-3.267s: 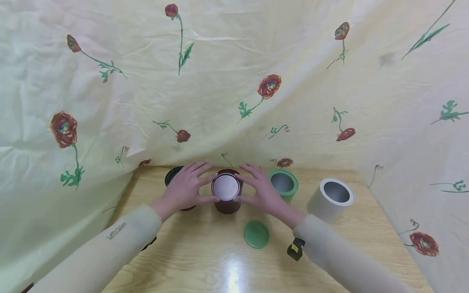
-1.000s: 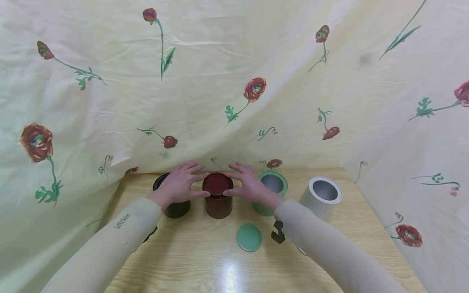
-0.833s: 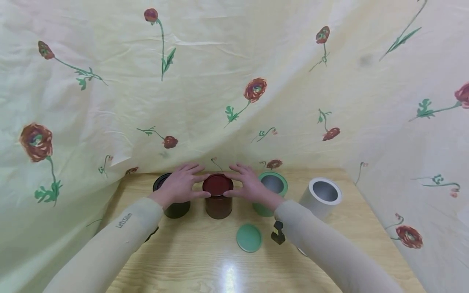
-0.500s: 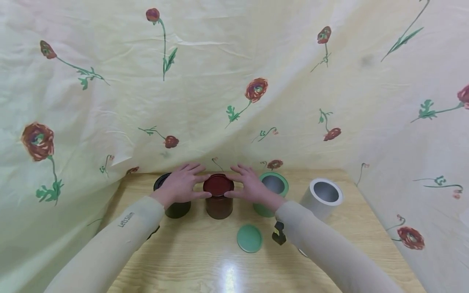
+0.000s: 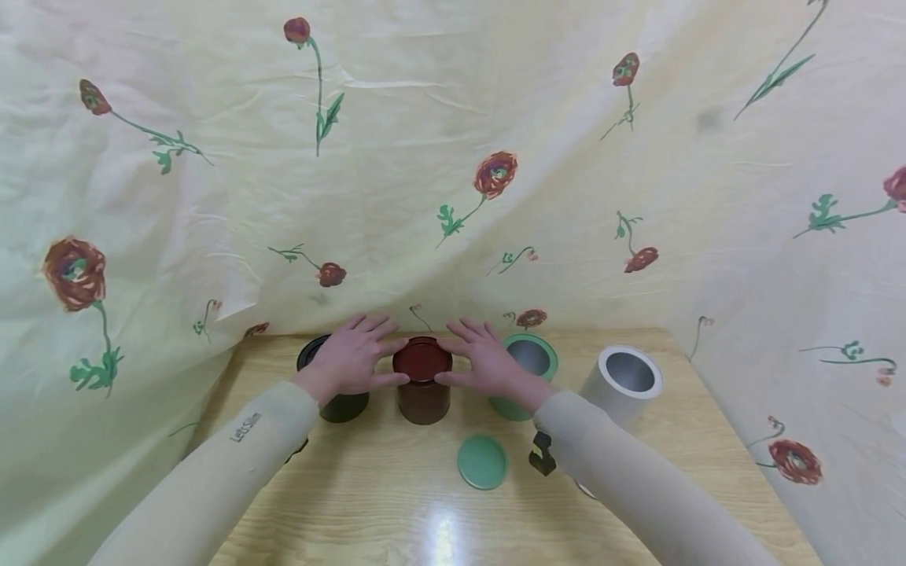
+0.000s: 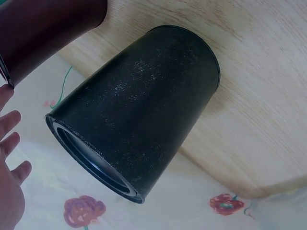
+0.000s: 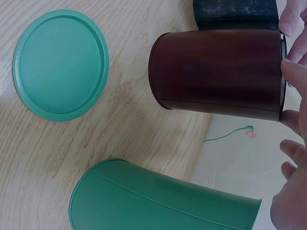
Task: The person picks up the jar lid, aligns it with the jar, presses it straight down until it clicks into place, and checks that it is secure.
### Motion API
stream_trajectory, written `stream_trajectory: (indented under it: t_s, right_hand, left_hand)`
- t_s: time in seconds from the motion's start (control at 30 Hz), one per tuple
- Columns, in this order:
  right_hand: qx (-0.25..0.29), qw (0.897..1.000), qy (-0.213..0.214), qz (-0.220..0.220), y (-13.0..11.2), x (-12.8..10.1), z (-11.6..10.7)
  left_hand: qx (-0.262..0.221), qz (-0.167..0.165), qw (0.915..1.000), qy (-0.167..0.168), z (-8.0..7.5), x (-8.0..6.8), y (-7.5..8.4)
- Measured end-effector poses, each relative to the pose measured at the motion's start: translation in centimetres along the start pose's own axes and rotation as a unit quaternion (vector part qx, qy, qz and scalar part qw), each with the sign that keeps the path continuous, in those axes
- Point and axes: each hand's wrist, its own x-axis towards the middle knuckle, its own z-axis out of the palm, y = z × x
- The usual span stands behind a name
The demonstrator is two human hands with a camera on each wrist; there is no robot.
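Maroon can (image 5: 423, 395) between left hand (image 5: 354, 358), right hand (image 5: 488, 362); touching both.

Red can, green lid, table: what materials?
Red can: probably painted tin, semi-gloss; thin rolled rims and a straight side seam. Green lid: likely painted metal, satin, from its pressed rim, though plastic is possible. Table: light wood grain, glossy glare; could be laminate.

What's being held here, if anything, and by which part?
The dark red lid, by its rim: the left hand and right hand hold opposite sides with thumb and forefinger.
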Motion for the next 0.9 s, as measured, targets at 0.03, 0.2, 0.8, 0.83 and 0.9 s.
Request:
stream_trajectory:
  t_s: [0.03,0.2,0.8,0.83,0.9]
  right_hand:
    - [-0.001,1.000,0.000,0.000,0.0,0.0,0.0]
    - [-0.004,1.000,0.007,-0.002,0.0,-0.1,0.2]
    - [-0.002,1.000,0.028,-0.008,-0.4,1.1,-0.8]
    - [-0.002,1.000,0.027,-0.009,-0.5,1.2,-0.8]
    - [-0.002,1.000,0.023,-0.008,-0.6,1.2,-0.8]
  left_hand:
    - [0.001,0.000,1.0000,0.002,0.0,0.0,0.0]
    - [-0.001,0.000,1.0000,0.007,0.2,0.0,0.0]
    - [-0.076,-0.049,0.9958,0.015,-0.8,0.8,0.1]
    - [-0.076,-0.049,0.9958,0.015,-0.7,0.9,0.2]
    - [-0.074,-0.050,0.9958,0.015,-0.5,0.9,0.2]
